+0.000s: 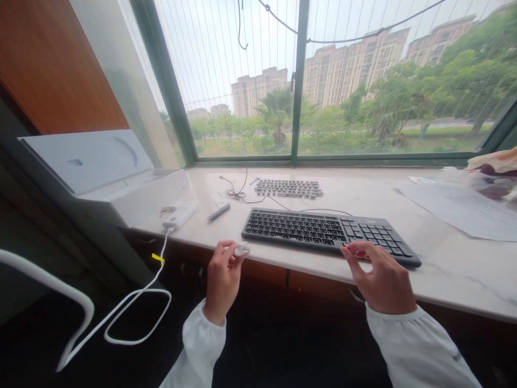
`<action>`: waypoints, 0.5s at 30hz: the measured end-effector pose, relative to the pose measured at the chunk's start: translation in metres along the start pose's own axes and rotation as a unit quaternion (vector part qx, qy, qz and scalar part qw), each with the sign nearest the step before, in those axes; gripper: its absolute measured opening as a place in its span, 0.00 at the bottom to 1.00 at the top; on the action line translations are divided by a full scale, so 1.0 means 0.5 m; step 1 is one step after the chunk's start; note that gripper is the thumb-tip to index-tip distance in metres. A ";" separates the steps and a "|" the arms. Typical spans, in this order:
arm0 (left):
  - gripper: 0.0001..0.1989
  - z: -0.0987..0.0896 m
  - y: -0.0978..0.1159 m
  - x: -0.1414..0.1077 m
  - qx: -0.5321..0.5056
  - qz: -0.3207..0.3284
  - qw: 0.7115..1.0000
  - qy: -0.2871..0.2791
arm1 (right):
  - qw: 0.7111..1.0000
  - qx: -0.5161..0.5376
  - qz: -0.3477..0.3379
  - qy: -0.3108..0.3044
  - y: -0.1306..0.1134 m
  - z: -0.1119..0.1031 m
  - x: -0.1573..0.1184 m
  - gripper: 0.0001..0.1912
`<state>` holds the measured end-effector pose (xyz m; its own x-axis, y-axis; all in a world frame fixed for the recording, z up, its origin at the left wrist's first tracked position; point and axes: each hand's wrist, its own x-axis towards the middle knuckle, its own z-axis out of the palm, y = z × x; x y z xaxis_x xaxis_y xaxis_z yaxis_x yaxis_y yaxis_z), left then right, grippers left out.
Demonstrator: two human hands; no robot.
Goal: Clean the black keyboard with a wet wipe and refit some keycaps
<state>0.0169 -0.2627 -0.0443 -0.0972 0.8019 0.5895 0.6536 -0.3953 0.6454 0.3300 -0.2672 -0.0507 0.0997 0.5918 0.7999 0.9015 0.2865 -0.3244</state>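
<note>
A black keyboard (299,229) lies on the white marble counter, its main section showing bare sockets without keycaps while the number pad on the right has its keys. My left hand (226,269) is at the counter's front edge, left of the keyboard, fingers closed on a small white wad (242,249). Over the keyboard's front edge, near the number pad, my right hand (375,272) has thumb and forefinger pinched together; whatever lies between them is too small to make out. Loose keycaps (288,188) stand in rows behind the keyboard.
A dark pen-like tool (218,213) and a thin black cable (238,195) lie left of the keycaps. Farther left are an open white box (149,196) and a white adapter (177,216) with a hanging cable. Papers (464,207) lie at the right, below the window.
</note>
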 end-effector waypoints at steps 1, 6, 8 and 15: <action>0.14 -0.005 -0.010 0.020 0.029 0.010 0.999 -0.006 | 1.000 -0.010 0.021 0.009 0.015 0.002 0.007 0.13; 0.15 0.003 -0.055 0.104 0.080 -0.001 0.997 -0.013 | 0.998 -0.016 0.061 0.001 0.037 0.025 0.003 0.14; 0.15 0.017 -0.068 0.131 0.084 -0.005 0.996 -0.019 | 0.998 -0.029 0.047 -0.002 0.035 0.031 -0.001 0.13; 0.11 0.067 -0.094 0.202 0.152 -0.001 0.986 -0.072 | 0.997 -0.072 0.009 -0.009 0.031 0.024 0.004 0.09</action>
<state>0.0016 -0.1481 -0.0312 -0.0052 0.8670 0.4983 0.8499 -0.2588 0.4591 0.3392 -0.2523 -0.0602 0.1094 0.6096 0.7851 0.9507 0.1663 -0.2616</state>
